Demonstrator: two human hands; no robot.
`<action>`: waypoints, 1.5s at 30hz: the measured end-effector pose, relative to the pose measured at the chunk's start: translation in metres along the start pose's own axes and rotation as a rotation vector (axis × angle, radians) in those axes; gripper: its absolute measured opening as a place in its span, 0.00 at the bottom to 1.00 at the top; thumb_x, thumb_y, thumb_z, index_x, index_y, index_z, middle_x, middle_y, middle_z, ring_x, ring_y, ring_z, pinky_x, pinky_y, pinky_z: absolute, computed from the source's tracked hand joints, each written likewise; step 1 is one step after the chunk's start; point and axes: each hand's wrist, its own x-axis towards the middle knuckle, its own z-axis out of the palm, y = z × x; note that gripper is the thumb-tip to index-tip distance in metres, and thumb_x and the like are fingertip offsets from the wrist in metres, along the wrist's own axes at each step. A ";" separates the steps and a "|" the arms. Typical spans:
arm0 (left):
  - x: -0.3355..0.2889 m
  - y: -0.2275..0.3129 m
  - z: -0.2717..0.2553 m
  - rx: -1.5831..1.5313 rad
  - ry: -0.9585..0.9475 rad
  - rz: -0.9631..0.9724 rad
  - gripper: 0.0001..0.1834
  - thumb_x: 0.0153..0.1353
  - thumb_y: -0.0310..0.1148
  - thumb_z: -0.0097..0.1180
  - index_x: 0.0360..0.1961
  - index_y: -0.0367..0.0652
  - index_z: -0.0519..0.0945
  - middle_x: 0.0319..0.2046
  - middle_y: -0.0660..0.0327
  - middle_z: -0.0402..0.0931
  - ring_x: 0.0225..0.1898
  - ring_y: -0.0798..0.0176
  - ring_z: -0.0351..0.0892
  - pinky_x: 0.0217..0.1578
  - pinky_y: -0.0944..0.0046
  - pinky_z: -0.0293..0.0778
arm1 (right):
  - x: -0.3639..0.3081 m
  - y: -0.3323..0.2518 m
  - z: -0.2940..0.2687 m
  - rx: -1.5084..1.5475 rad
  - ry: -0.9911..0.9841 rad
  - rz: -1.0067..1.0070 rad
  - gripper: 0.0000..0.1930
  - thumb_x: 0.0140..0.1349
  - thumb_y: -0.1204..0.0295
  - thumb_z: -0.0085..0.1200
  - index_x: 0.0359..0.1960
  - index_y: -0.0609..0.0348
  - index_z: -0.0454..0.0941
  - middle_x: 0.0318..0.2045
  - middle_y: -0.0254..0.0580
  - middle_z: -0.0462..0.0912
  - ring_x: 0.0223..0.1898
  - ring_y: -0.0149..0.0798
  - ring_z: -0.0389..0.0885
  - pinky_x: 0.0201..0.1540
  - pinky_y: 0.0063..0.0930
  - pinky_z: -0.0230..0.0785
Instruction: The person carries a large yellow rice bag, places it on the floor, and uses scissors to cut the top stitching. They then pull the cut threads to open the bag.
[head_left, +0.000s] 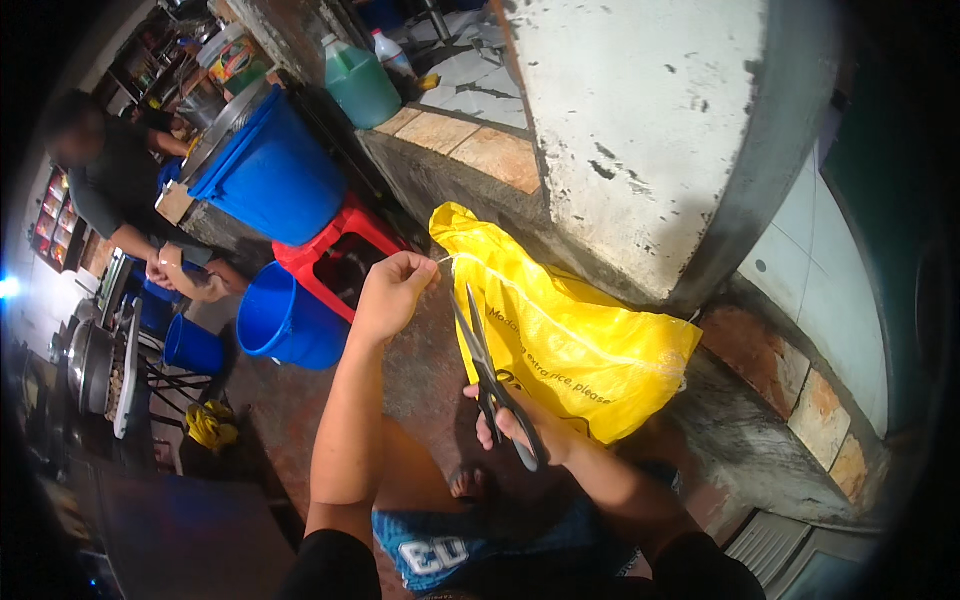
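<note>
My left hand (396, 292) pinches a thin pale thread (446, 259) at the upper left edge of a yellow woven rice sack (590, 345). Dark lettering and a line of pale stitching run across the sack, which leans against the wall base. In my right hand (525, 418) is a pair of black-handled scissors (483, 362), fingers through the loops. Its blades are apart and point up toward the thread, in front of the sack's left edge. I cannot tell whether they touch the sack.
At left, a big blue tub (275, 165) stands on a red plastic stool (335, 245), with a blue bucket (290, 315) below. A green jug (358, 85) sits on the tiled ledge (480, 150). Another person (110, 190) works at far left. A chipped white wall (640, 120) rises behind the sack.
</note>
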 end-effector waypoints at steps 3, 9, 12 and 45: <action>-0.012 0.000 0.004 0.096 0.055 -0.102 0.11 0.71 0.32 0.58 0.36 0.33 0.82 0.29 0.66 0.80 0.31 0.74 0.75 0.35 0.71 0.71 | 0.017 0.001 -0.008 0.016 0.127 0.081 0.27 0.78 0.55 0.47 0.67 0.63 0.64 0.30 0.33 0.77 0.34 0.26 0.77 0.42 0.23 0.71; -0.028 -0.006 0.003 0.047 0.037 -0.062 0.10 0.70 0.32 0.59 0.37 0.35 0.82 0.27 0.66 0.79 0.30 0.74 0.73 0.33 0.68 0.70 | 0.032 -0.003 -0.010 0.016 0.253 0.229 0.21 0.78 0.61 0.49 0.64 0.62 0.70 0.27 0.34 0.76 0.29 0.27 0.76 0.37 0.22 0.70; -0.028 -0.009 -0.002 0.055 0.036 -0.044 0.09 0.69 0.32 0.60 0.37 0.35 0.83 0.25 0.65 0.78 0.28 0.74 0.70 0.31 0.67 0.69 | 0.033 -0.004 -0.010 0.022 0.270 0.183 0.19 0.78 0.64 0.48 0.63 0.63 0.70 0.26 0.34 0.75 0.28 0.28 0.75 0.36 0.24 0.71; -0.030 -0.021 -0.014 0.034 -0.019 -0.055 0.10 0.70 0.32 0.60 0.36 0.35 0.82 0.27 0.65 0.80 0.30 0.73 0.73 0.34 0.67 0.70 | 0.037 -0.009 -0.021 -0.098 0.329 0.251 0.17 0.71 0.69 0.55 0.58 0.66 0.75 0.24 0.34 0.76 0.23 0.28 0.77 0.31 0.21 0.71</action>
